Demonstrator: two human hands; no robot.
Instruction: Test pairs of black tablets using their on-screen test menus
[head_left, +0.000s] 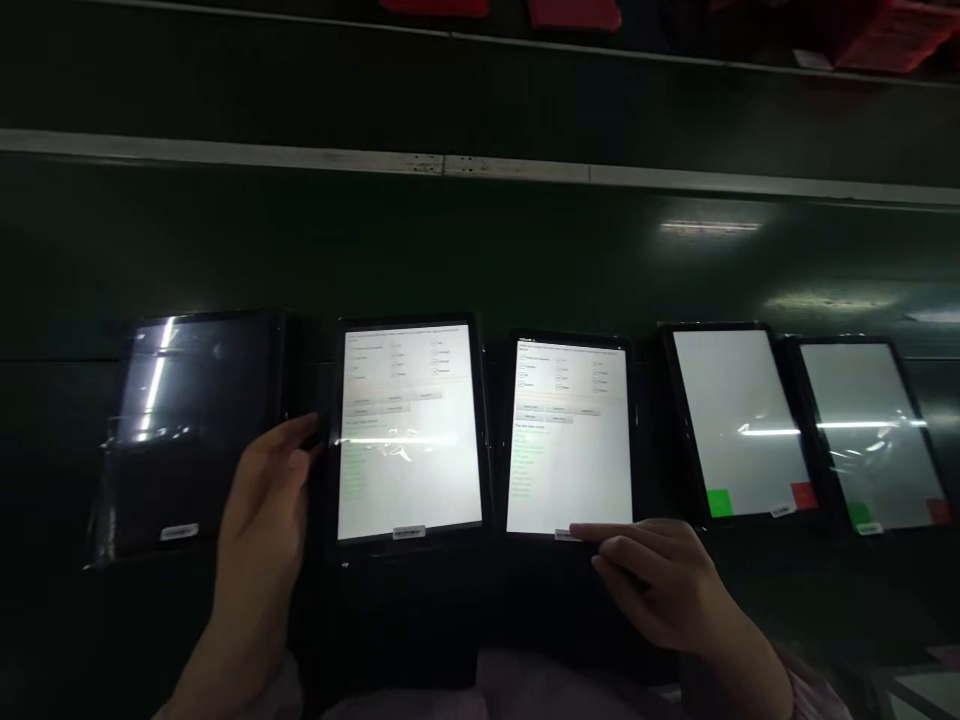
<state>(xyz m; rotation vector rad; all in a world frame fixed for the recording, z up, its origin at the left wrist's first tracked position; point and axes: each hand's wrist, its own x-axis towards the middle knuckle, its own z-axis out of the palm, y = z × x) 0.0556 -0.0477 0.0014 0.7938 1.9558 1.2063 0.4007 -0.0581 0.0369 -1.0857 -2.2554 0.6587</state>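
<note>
Five tablets lie in a row on a dark green surface. My left hand [266,500] is between a tablet with a dark screen [202,410] and a tablet showing a checklist [409,470]. Its fingers are partly bent and apart, with the tips close to the lit tablet's left edge; contact there is unclear. With its index finger stretched out, my right hand [660,580] reaches the small white label [564,535] at the bottom of another checklist tablet [570,480]. The other fingers of that hand are loosely bent, with nothing seen in them.
To the right lie two tablets, one upright in the row [739,420] and one at the far end [870,430], both with pale screens and green and red corner squares. A metal strip [300,157] crosses behind. Red objects [892,35] stand at the back right.
</note>
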